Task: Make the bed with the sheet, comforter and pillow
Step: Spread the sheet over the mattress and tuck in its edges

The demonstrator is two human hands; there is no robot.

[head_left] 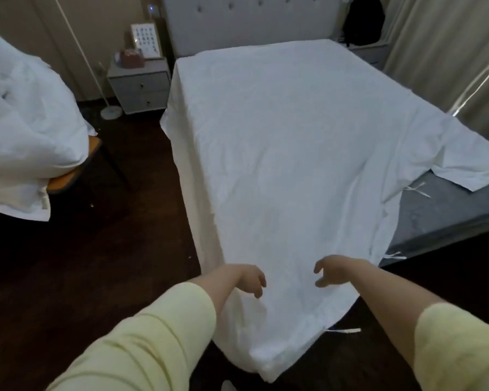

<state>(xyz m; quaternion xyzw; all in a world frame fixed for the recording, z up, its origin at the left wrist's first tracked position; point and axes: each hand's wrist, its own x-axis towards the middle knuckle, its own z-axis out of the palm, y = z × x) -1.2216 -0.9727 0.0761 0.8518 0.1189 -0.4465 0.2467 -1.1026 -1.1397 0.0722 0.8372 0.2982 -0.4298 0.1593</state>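
Sheet askew on bed, seemingly.

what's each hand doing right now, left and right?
Left hand: open, fingers loosely curled over the sheet, holding nothing.
Right hand: open, fingers loosely curled over the sheet, holding nothing.

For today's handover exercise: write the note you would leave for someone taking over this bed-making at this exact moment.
Left hand and right hand: both open with loosely curled fingers, holding nothing, above the sheet at the bed's foot.
Sheet: spread over the mattress but skewed; the grey right foot corner is bare, and a sheet corner hangs off the foot.
Comforter: piled on the orange chair at left.
Pillow: not clearly seen.
Left to do: square the sheet, then lay comforter and pillow.
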